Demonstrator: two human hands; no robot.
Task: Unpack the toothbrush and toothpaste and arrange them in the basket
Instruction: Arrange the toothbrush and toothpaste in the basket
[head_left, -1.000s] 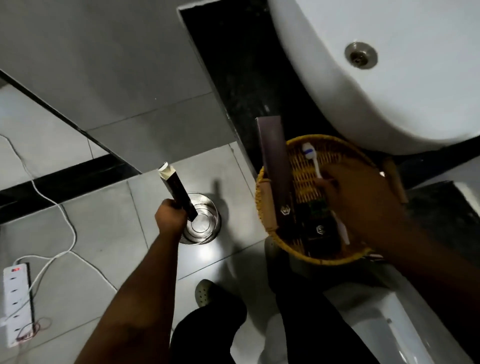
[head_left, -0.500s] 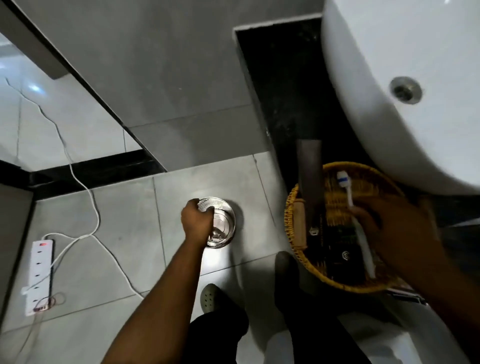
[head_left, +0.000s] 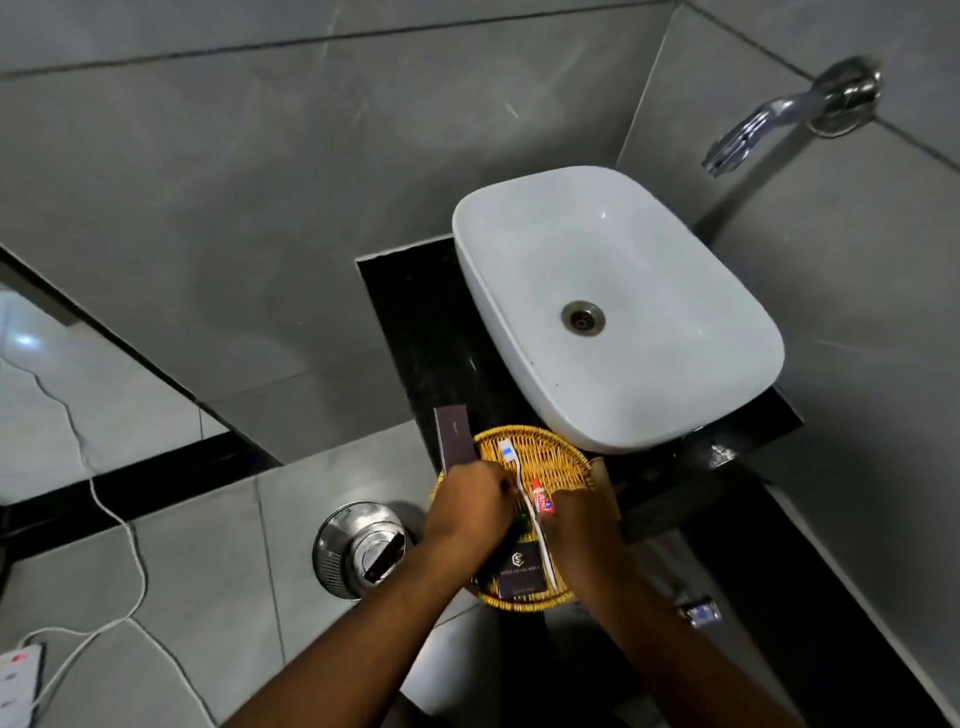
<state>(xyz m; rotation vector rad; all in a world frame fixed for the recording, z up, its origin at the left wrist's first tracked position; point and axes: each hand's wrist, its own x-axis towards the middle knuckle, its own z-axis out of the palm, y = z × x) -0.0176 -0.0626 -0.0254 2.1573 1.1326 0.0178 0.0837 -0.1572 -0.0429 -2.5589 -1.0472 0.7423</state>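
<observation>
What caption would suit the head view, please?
Both hands arrange toothbrush and toothpaste in basket.

A bathroom, by the look of it in a hotel. A white vessel basin (head_left: 618, 312) with a metal drain (head_left: 583, 318) sits on a black polished stone surface (head_left: 410, 332) right of centre, and a chrome wall-mounted tap (head_left: 779, 122) juts out at the upper right. Large grey tiles cover the wall (head_left: 218, 171) and the floor (head_left: 208, 597). A small steel bin (head_left: 358, 551) stands on the floor at lower centre. The wicker basket (head_left: 550, 452) on the surface holds guest amenities: a toothbrush (head_left: 511, 457), a small toothpaste tube (head_left: 543, 501) and dark logo-printed boxes (head_left: 519, 569).
</observation>
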